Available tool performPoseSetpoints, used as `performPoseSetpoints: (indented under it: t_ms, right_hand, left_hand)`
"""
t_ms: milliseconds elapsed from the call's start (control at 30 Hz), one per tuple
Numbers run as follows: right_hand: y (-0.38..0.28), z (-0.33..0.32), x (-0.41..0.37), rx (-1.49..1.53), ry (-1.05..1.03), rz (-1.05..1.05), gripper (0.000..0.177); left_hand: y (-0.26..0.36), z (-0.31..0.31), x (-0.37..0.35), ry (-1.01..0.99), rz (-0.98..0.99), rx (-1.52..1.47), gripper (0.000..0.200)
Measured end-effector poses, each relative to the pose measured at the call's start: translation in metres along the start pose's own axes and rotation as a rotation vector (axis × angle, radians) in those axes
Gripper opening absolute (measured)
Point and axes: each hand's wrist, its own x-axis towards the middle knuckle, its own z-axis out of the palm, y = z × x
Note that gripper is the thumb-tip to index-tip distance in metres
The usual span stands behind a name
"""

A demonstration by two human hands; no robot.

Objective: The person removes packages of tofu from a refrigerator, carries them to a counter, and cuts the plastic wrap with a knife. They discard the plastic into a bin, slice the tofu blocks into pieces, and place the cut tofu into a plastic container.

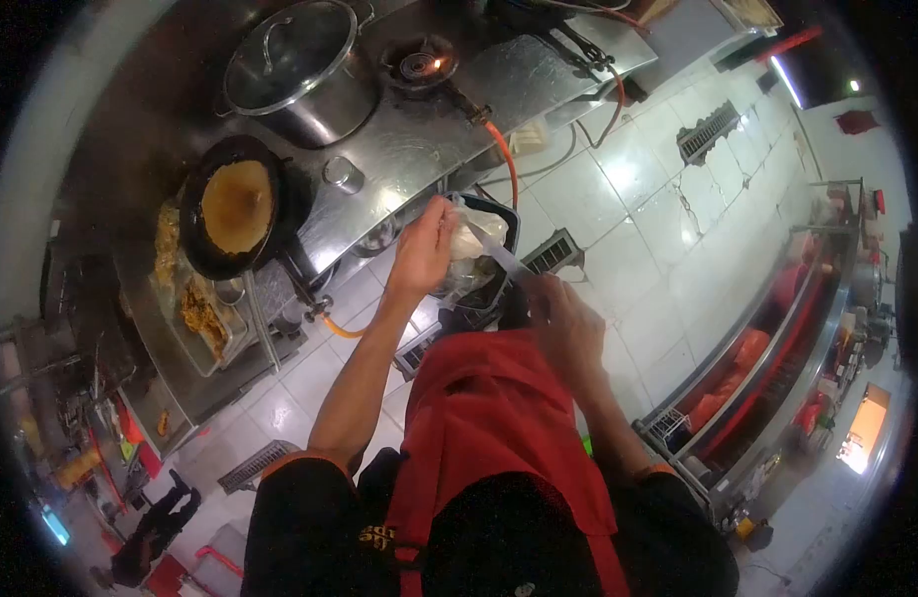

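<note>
My left hand (425, 251) is closed around a whitish bundle (479, 231) that looks like a thin plastic bag; its contents cannot be made out. In my right hand (566, 320) is a knife (507, 261), its flat pale blade pointing up and left against the bundle. The handle is hidden in my fingers. Directly below both hands is a dark bin (512, 221) with crumpled clear plastic inside. Left of my hands, a black frying pan (198, 261) holds a round, browned flatbread or pancake (237, 207).
A large lidded steel pot (325, 111) and a lit gas burner (419, 66) are on the steel counter (419, 149), near a small metal cup (343, 175). A tray of fried food (202, 316) sits below the pan. An orange gas hose (507, 159) hangs over the counter edge.
</note>
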Motion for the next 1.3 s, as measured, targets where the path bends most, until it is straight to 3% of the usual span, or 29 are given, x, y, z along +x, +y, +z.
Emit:
performPoseSetpoints:
  t_ms: [267, 333, 467, 533, 667, 767, 833, 867, 933, 1033, 1100, 1167, 1233, 1300]
  right_hand:
    - [-0.024, -0.003, 0.011, -0.104, -0.056, -0.023, 0.015]
    - [-0.031, 0.000, 0.014, -0.077, 0.018, -0.073, 0.013]
    - [-0.034, 0.022, 0.019, 0.011, 0.048, -0.166, 0.014]
    - [-0.034, 0.054, 0.027, 0.211, 0.260, -0.234, 0.016]
    - [-0.025, 0.083, 0.032, 0.254, 0.250, -0.212, 0.021]
    - [-0.005, 0.110, 0.041, 0.514, 0.306, -0.360, 0.021]
    - [-0.014, 0.118, 0.044, 1.399, 0.145, -0.182, 0.030]
    - [-0.016, 0.120, 0.045, 1.401, 0.149, -0.190, 0.030]
    - [-0.043, 0.092, 0.043, 1.682, 0.116, -0.079, 0.038]
    - [-0.040, 0.088, 0.043, 1.790, -0.004, -0.138, 0.047]
    - [-0.058, 0.070, 0.041, 1.823, 0.049, -0.166, 0.041]
    - [-0.066, 0.060, 0.042, 1.854, 0.103, -0.188, 0.036]
    - [-0.062, 0.059, 0.045, 1.122, 0.310, -0.330, 0.019]
    - [-0.059, 0.050, 0.044, 1.041, 0.272, -0.396, 0.018]
  left_hand:
    - [0.021, -0.016, -0.013, -0.076, -0.039, 0.050, 0.018]
    - [0.021, -0.016, -0.018, 0.001, 0.081, 0.060, 0.017]
    - [0.036, -0.017, -0.026, 0.018, 0.086, 0.039, 0.015]
    - [0.045, -0.012, -0.033, 0.065, 0.109, -0.024, 0.012]
    - [0.053, -0.002, -0.047, 0.177, 0.212, -0.046, 0.012]
    - [0.071, -0.002, -0.051, 0.184, 0.291, 0.015, 0.011]
    - [0.079, -0.002, -0.052, 0.180, 0.342, 0.021, 0.010]
    - [0.083, -0.003, -0.050, 0.179, 0.393, 0.025, 0.009]
    - [0.088, -0.010, -0.049, 0.188, 0.408, 0.002, 0.007]
    - [0.099, -0.018, -0.049, 0.234, 0.435, -0.083, 0.007]
    - [0.108, -0.023, -0.047, 0.271, 0.457, -0.144, 0.008]
    - [0.117, -0.028, -0.045, 0.378, 0.360, -0.405, 0.013]
    - [0.114, -0.039, -0.036, 0.387, 0.452, -0.348, 0.013]
    - [0.119, -0.050, -0.029, 0.533, 0.256, -0.528, 0.017]
